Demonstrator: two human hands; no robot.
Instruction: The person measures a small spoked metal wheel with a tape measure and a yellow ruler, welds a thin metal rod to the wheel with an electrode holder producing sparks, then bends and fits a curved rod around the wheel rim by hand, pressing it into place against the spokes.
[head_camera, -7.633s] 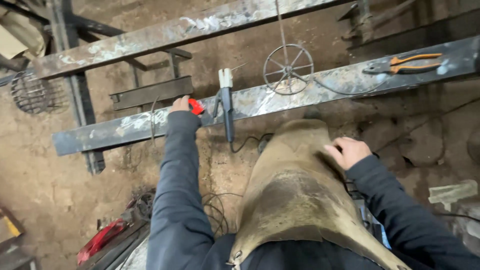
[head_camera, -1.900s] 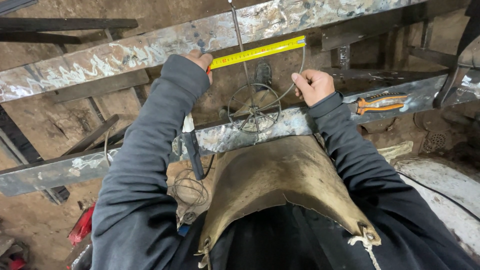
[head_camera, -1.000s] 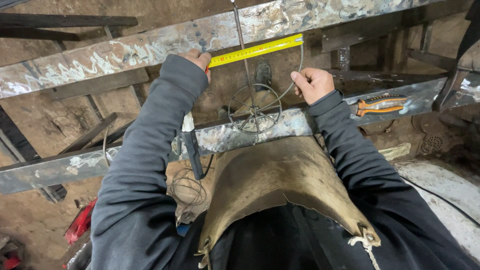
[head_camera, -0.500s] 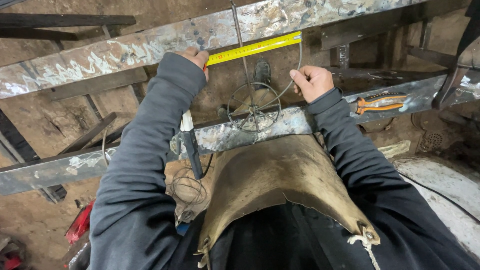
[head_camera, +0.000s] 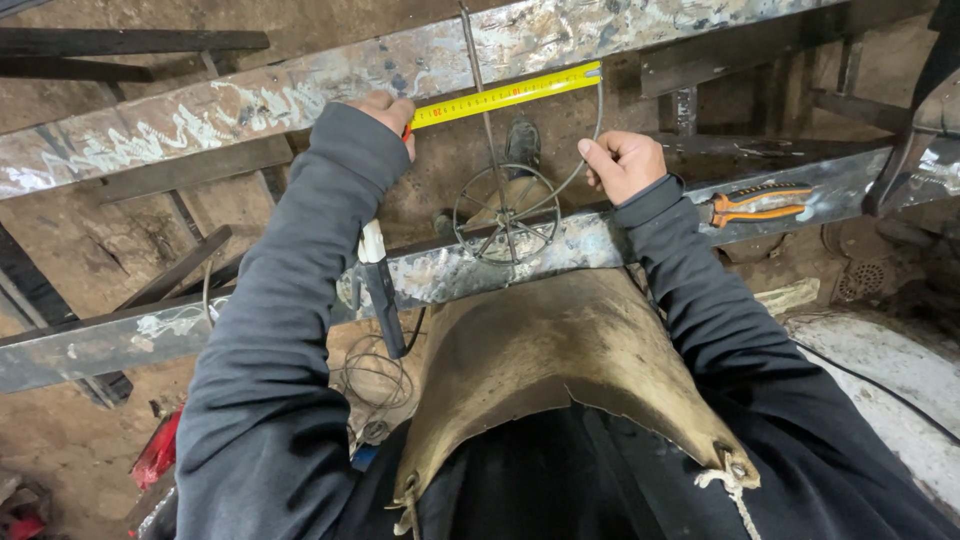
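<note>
My left hand (head_camera: 382, 110) grips the case end of a yellow tape measure (head_camera: 505, 95) against the far steel beam (head_camera: 250, 105). The tape blade runs right along the beam's lower edge. My right hand (head_camera: 622, 164) is closed on a thin bent wire rod (head_camera: 590, 140) that curves up to the tape's tip. A round wire wheel (head_camera: 508, 214) on a thin rod stands between my hands, resting by the near steel beam (head_camera: 590, 245). A brown leather apron (head_camera: 545, 360) covers my front.
A welding electrode holder (head_camera: 380, 290) hangs at the near beam, its cable coiled below. Orange-handled pliers (head_camera: 760, 203) lie on the near beam at the right. Dark steel bars (head_camera: 130, 42) lie at the far left. A red object (head_camera: 155, 450) sits on the dirt floor.
Long ago my left hand was at the near beam by the electrode holder; it now holds the tape at the far beam. Over the last second the hands barely moved.
</note>
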